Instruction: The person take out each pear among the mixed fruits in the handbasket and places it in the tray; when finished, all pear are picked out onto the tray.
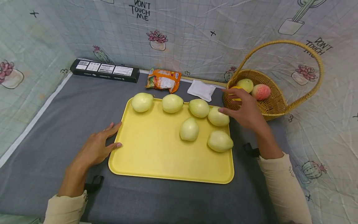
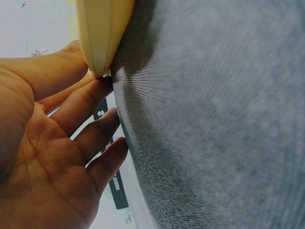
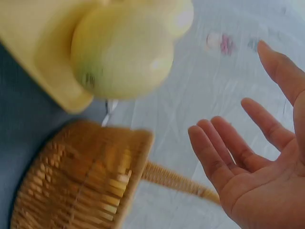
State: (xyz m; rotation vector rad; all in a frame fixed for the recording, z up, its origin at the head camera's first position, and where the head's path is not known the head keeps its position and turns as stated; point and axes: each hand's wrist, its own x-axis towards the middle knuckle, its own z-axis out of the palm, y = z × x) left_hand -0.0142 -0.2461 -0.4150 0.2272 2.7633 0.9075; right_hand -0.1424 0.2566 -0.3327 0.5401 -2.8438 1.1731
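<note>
A yellow tray [image 1: 156, 149] lies on the grey cloth, bearing several pale green-yellow pears along its back and right side. One pear [image 1: 189, 129] sits nearer the middle, another [image 1: 220, 141] by the right rim. My left hand [image 1: 96, 144] touches the tray's left edge, thumb at the rim and fingers fairly straight. Over the left rim of a wicker basket [image 3: 81, 176], beside the back-right pear [image 1: 217, 117], my right hand [image 1: 244, 107] is spread and holds nothing. Inside the basket are a pink peach [image 1: 261, 91], a green-yellow fruit [image 1: 245, 85] and a yellow-orange fruit, partly hidden by that hand.
Behind the tray lie a long black box [image 1: 104, 71], an orange snack packet [image 1: 163, 80] and a white sachet [image 1: 201, 90]. The basket's tall handle [image 1: 285, 42] arches up at the right. Printed cloth [image 1: 190, 46] hangs behind and at the sides.
</note>
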